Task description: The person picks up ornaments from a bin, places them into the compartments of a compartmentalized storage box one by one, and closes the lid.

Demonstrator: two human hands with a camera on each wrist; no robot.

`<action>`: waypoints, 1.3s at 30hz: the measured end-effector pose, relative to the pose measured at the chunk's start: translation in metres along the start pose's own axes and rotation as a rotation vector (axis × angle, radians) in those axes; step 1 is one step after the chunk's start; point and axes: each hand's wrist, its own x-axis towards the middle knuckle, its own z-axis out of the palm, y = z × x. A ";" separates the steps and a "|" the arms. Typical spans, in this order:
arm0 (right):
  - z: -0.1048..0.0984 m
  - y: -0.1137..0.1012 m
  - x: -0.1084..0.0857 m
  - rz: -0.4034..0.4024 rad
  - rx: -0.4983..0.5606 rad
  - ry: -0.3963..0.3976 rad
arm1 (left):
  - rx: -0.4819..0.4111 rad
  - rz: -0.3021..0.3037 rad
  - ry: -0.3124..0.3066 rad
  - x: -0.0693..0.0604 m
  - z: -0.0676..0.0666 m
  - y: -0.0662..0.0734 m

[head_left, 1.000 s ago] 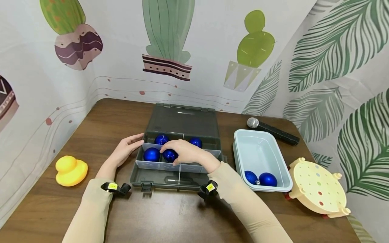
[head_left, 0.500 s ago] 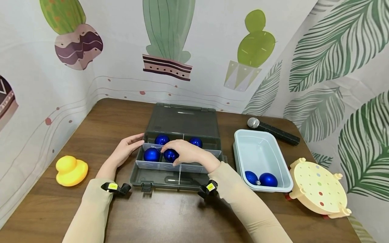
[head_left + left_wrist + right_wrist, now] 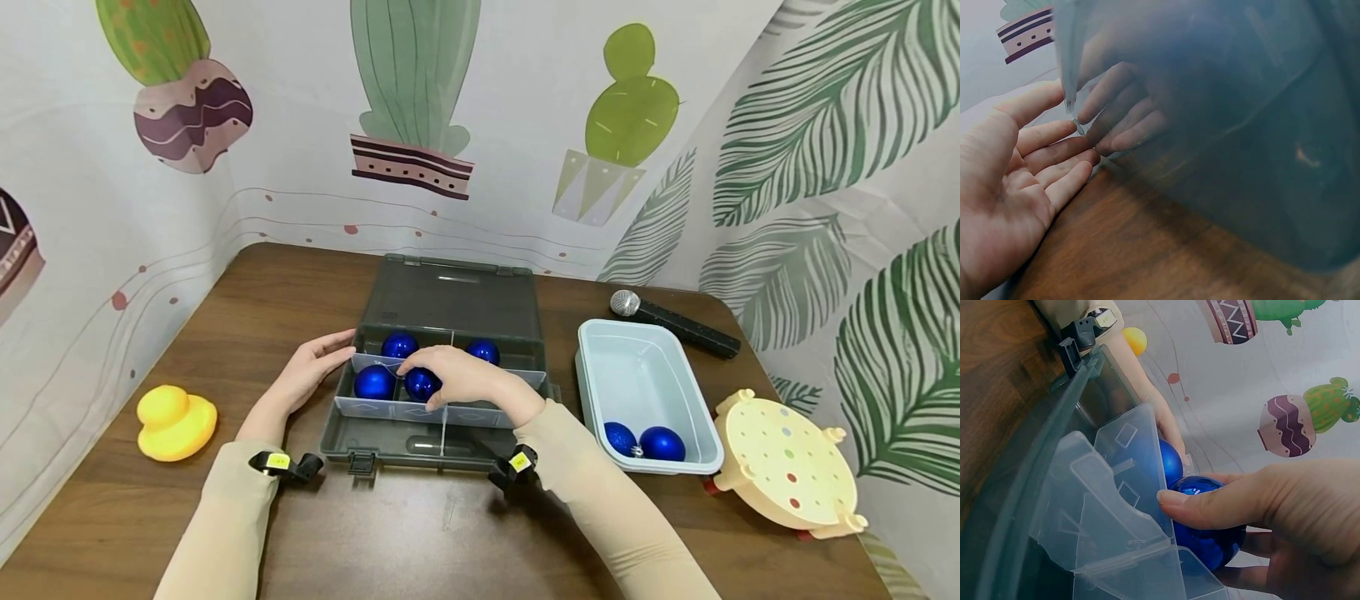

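Observation:
A dark translucent divided box [image 3: 450, 292] lies open on the table, with clear dividers across its inside. My right hand [image 3: 465, 375] grips a shiny blue Christmas ball [image 3: 422, 384] in the middle row; in the right wrist view the thumb and fingers go round the ball [image 3: 1210, 540]. Beside it, in the left compartment, sits a matte blue ball [image 3: 374, 382]. Two more balls, one at left [image 3: 400, 344] and one at right [image 3: 483, 350], are in the back row. With straight fingers, my left hand [image 3: 306, 371] touches the box's left side.
Right of the box stands a light blue tub [image 3: 637, 358] with two blue balls [image 3: 662, 443] in its near end. Behind it lies a black microphone [image 3: 675, 325]. A cream round toy with pegs [image 3: 787, 462] is at far right, a yellow rubber duck [image 3: 175, 422] at left.

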 end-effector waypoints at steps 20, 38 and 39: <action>0.000 0.001 -0.002 -0.044 -0.002 0.068 | 0.011 -0.009 0.011 -0.001 -0.001 0.002; -0.018 0.001 -0.043 0.021 -0.008 0.234 | 0.016 -0.012 0.002 -0.001 -0.001 0.001; -0.019 0.002 -0.047 0.020 -0.020 0.246 | 0.016 -0.013 0.002 -0.001 -0.001 0.000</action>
